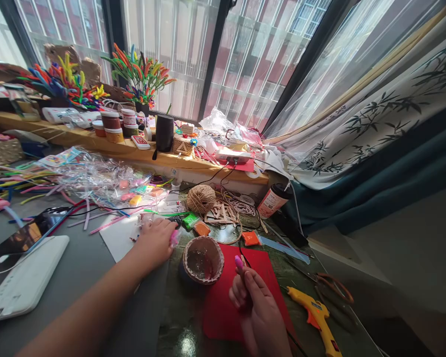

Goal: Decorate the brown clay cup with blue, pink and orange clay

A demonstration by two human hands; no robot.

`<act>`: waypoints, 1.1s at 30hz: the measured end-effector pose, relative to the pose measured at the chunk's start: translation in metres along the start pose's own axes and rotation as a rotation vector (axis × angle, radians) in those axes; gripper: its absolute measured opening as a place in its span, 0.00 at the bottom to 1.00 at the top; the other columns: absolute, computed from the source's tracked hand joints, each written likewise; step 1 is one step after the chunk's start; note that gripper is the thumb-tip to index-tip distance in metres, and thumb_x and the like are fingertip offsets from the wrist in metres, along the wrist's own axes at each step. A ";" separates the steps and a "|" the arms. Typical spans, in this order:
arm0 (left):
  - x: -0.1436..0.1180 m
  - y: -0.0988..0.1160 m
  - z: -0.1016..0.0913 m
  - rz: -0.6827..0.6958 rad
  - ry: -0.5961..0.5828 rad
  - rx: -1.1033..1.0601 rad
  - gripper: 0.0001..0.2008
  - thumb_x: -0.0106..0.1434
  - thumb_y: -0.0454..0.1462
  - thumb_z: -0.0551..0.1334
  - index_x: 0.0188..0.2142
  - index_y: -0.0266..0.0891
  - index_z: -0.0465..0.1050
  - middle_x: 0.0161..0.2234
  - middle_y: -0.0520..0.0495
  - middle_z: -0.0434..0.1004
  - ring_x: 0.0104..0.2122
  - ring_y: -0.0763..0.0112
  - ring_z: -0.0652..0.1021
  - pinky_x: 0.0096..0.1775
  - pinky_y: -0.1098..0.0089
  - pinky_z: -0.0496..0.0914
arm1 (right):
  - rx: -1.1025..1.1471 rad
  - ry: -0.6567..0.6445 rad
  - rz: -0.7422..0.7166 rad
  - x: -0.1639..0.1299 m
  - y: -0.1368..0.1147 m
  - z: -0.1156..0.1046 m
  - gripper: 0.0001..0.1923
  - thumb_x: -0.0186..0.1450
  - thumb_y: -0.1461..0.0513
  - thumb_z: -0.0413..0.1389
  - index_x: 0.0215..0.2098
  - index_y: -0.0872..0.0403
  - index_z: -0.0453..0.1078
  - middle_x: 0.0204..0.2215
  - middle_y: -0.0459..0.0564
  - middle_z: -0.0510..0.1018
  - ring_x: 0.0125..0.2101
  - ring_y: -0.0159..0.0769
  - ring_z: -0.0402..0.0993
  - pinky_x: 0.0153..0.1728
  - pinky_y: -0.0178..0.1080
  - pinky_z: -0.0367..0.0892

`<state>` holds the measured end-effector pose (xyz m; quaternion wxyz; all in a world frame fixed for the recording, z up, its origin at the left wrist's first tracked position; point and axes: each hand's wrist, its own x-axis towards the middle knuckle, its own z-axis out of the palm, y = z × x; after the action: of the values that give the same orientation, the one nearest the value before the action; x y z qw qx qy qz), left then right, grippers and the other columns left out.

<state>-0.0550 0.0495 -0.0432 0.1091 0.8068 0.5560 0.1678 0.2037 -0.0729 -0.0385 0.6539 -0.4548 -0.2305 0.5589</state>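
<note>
My left hand (155, 242) rests on the table beside a white sheet of paper (119, 238), its fingers closed on a small pink piece (174, 238). My right hand (258, 310) hovers over a red sheet (223, 307), pinching a small pink lump (238, 261) between thumb and fingers. Between both hands stands a small round basket (202, 259) with a woven rim. Green (190, 220) and orange (202, 228) clay packets lie just past it.
A yellow glue gun (317, 317) and scissors (334, 286) lie right of the red sheet. A twine ball (201, 198), wooden sticks (223, 212), a cup (274, 199), pipe cleaners (29, 186), cellophane bags (96, 173) and a white device (26, 280) crowd the table. A shelf (107, 146) holds jars.
</note>
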 end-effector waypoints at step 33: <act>-0.010 0.046 -0.013 0.088 -0.141 -0.550 0.24 0.72 0.57 0.59 0.28 0.43 0.68 0.25 0.54 0.70 0.27 0.66 0.71 0.29 0.69 0.61 | -0.365 -0.095 -0.140 -0.017 0.019 0.013 0.26 0.62 0.40 0.71 0.37 0.52 0.78 0.32 0.53 0.84 0.34 0.44 0.80 0.34 0.39 0.72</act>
<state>-0.0234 0.0233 -0.0162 0.3547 0.7799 0.4451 0.2605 0.1783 -0.0851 -0.0452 0.5864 -0.5218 -0.3894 0.4818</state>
